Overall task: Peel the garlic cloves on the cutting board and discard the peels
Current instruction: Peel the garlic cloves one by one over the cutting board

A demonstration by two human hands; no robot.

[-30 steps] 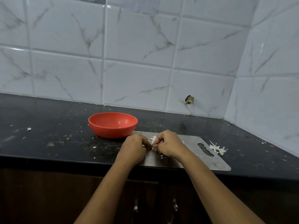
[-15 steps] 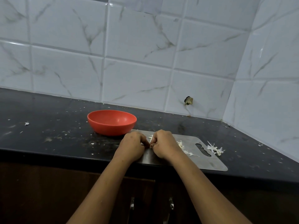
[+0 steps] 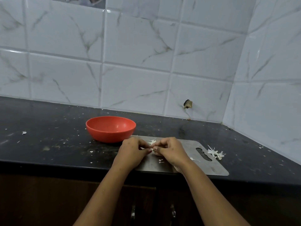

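Head view. Both hands meet over the left-centre part of a steel cutting board point(image 3: 213, 168), which lies at the front edge of a dark worktop point(image 3: 48, 144) in the lower middle of the frame. The left hand point(image 3: 132, 151) and the right hand point(image 3: 171, 150) have their fingers curled inward, the tips pinching a small pale garlic clove point(image 3: 152, 149) between them. The clove is mostly hidden by the fingers, so how much skin remains on it cannot be told.

Loose peels point(image 3: 152, 141) lie on the board just behind the hands, and small flecks point(image 3: 161, 161) lie in front of them. A larger heap of peels point(image 3: 215, 153) rests on the worktop just beyond the board's handle slot, at right. A red bowl point(image 3: 110, 128) stands at the board's left rear corner; the part of its interior that shows holds nothing clearly identifiable.

Judged progress: peeling is under way, with one clove in hand. No other cloves are visible on the board, peeled or unpeeled. The peels are not yet discarded, and gathering them remains to be done.
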